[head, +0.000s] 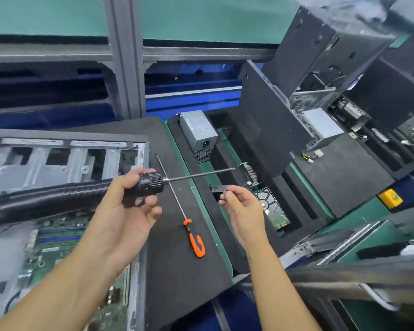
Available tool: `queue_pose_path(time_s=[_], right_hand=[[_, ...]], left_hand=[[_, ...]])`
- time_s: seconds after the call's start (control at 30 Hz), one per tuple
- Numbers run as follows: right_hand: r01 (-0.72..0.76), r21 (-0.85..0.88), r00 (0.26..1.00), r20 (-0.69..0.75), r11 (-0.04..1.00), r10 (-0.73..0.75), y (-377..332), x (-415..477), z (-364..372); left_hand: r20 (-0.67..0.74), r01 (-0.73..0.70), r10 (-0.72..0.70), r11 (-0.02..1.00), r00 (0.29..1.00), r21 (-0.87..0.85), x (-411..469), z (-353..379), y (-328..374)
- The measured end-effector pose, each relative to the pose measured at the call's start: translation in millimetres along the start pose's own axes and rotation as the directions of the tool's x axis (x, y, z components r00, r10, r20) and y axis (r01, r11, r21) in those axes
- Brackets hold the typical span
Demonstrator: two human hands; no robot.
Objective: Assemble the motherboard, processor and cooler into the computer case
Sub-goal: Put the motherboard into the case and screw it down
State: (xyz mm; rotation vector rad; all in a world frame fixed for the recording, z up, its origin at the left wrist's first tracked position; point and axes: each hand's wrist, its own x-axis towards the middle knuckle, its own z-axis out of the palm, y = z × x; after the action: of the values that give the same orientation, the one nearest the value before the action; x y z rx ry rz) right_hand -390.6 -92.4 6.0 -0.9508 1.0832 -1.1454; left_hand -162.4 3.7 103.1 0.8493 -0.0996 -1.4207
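- Right now my left hand [129,206] grips a black electric screwdriver [151,183], fingers curled under its body and thumb on top.
- Its long bit [201,174] points to the right and slightly up, in the air over the black foam mat [177,271].
- A black corrugated hose [58,194] runs from the tool's rear off to the left, crossing above the computer case [58,158].
- The case lies open on its side at my left, and the green motherboard [55,242] sits inside it, partly hidden by my left forearm.
- My right hand [243,209] is raised over the foam tray [296,223], thumb and forefinger drawn close together at the tips, the other fingers loosely bent.
- A small black part [218,188] shows just at those fingertips; I cannot tell whether I am pinching it.
- An orange-handled screwdriver [197,242] lies on the mat between my hands, its shaft running up and to the left under the power tool's bit.
- A grey power supply [198,134] stands in a slot of the tray, and a hard drive [273,209] lies in a slot just beside my right hand.
- More dark computer cases [320,44] stand at the upper right.
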Motion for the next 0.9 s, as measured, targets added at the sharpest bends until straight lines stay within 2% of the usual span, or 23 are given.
queue_pose_path(time_s=[0.1,0.17,0.33,0.53,0.67,0.9], right_hand=[[0.007,0.219,0.990,0.137,0.976,-0.037,-21.2,-15.2,54.3],[0.005,0.279,0.981,0.185,0.960,-0.059,-31.2,-32.5,90.5],[0.001,0.265,0.979,0.197,0.964,-0.055,-38.2,-81.1,163.4],[0.020,0.275,0.976,0.205,0.961,-0.079,-33.2,-134.4,212.6],[0.064,0.274,0.978,0.173,0.960,-0.115,-33.3,-158.8,217.6],[0.187,0.164,0.971,0.120,0.969,-0.208,-52.2,-186.1,189.5]], left_hand=[[-0.111,-0.113,0.116,0.993,0.987,0.027,-7.7,-22.8,33.2],[-0.133,-0.162,0.158,0.987,0.978,-0.018,-17.0,-44.4,56.8],[-0.031,-0.185,0.183,0.976,0.983,-0.110,-49.6,-102.1,104.0],[-0.007,-0.150,0.150,0.980,0.989,-0.132,-82.9,-150.2,136.0],[0.069,-0.099,0.109,0.987,0.992,-0.129,-98.1,-158.0,143.0],[0.130,-0.011,0.029,0.991,0.991,-0.135,-115.6,-147.1,136.7]])
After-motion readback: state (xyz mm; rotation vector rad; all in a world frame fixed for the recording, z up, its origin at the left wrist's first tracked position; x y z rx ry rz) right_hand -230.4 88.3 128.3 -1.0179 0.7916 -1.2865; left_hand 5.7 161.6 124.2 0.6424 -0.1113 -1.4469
